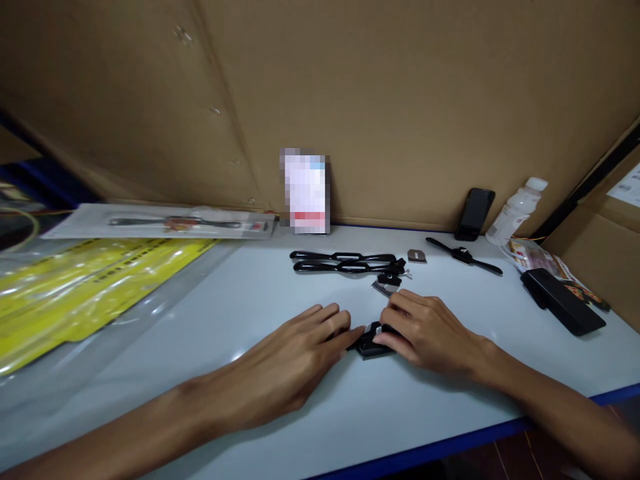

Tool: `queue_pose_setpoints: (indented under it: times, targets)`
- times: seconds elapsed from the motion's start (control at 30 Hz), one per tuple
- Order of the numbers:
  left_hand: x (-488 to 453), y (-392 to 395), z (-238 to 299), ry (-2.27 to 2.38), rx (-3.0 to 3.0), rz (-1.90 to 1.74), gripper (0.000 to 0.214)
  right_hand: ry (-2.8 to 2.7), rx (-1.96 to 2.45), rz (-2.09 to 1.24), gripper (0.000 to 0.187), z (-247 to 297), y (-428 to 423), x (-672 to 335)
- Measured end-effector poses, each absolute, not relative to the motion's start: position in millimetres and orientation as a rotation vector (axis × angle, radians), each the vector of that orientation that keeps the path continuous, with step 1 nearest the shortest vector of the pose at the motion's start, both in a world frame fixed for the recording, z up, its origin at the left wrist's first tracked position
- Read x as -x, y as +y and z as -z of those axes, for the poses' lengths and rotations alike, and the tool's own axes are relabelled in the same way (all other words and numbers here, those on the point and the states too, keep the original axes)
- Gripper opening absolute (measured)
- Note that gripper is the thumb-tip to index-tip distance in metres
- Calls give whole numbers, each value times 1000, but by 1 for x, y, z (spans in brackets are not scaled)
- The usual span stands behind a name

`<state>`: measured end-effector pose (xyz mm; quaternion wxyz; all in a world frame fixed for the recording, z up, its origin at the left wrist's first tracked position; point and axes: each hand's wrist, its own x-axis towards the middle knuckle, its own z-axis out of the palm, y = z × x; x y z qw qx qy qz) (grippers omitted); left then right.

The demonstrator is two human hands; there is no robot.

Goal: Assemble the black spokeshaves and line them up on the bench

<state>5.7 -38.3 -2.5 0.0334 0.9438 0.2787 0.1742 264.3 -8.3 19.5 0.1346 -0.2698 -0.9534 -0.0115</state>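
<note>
A black spokeshave point(374, 342) lies low over the table between my two hands, its middle part visible and its handles mostly covered. My left hand point(320, 337) is closed around its left side. With fingers pinched over the body, my right hand point(423, 330) grips the right side, the thumb near a pale fitting. Just beyond the right fingers are a loose metal blade with a black cap point(387, 283). Two black spokeshave bodies point(345, 267) without blades lie side by side farther back. To their right rests a flat slotted blade point(417, 256).
An assembled spokeshave point(465, 255) lies at the back right, near a dark phone point(474, 213) and a plastic bottle point(515, 213). A black case point(565, 303) sits on the right. Yellow plastic packaging point(100, 293) and a packed tool point(175, 223) cover the left. Cardboard point(400, 100) stands behind.
</note>
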Motion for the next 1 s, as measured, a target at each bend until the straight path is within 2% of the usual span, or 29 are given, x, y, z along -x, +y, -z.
queue_pose_setpoints:
  times: [0.13,0.67,1.0]
  targets:
    - [-5,-39,4,846,-2959,-535,52,-2762,787,23,24,-19,-8,-264]
    - [-6,-39,3,832,-3041,-554,41,-2755,765,80,24,-17,-10,-262]
    - [-8,-43,8,851,-3065,-571,44,-2766,775,179,27,-17,-13,-259]
